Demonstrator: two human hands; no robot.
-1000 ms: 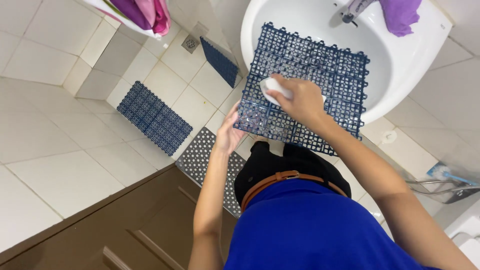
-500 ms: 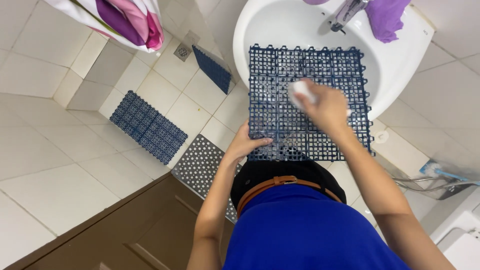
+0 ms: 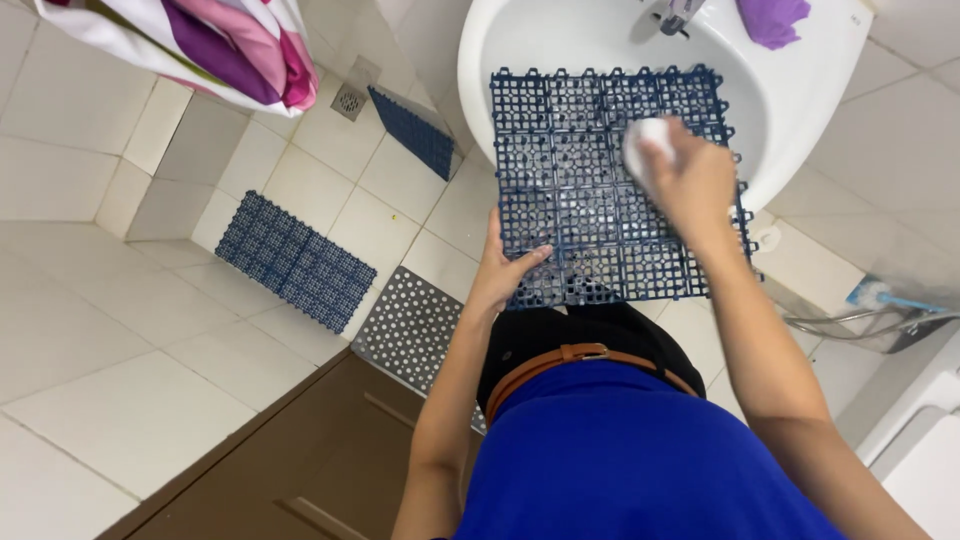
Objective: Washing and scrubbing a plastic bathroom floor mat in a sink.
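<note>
Since the earlier frame the right hand [image 3: 690, 180] had slid its white sponge [image 3: 645, 140] rightward across the blue grid mat [image 3: 570, 180] over the white sink [image 3: 800, 90], fingers curled round it; left hand [image 3: 505, 270] fingers gripped the mat's near-left edge.

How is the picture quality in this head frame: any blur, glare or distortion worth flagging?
Head view: lighting is even and soft, with no harsh glare on the white sink; the right hand and the white pad it grips are slightly smeared, while the blue grid mat and left hand look sharp; the floor tile lines bow toward the edges, suggesting wide-angle distortion.
</note>
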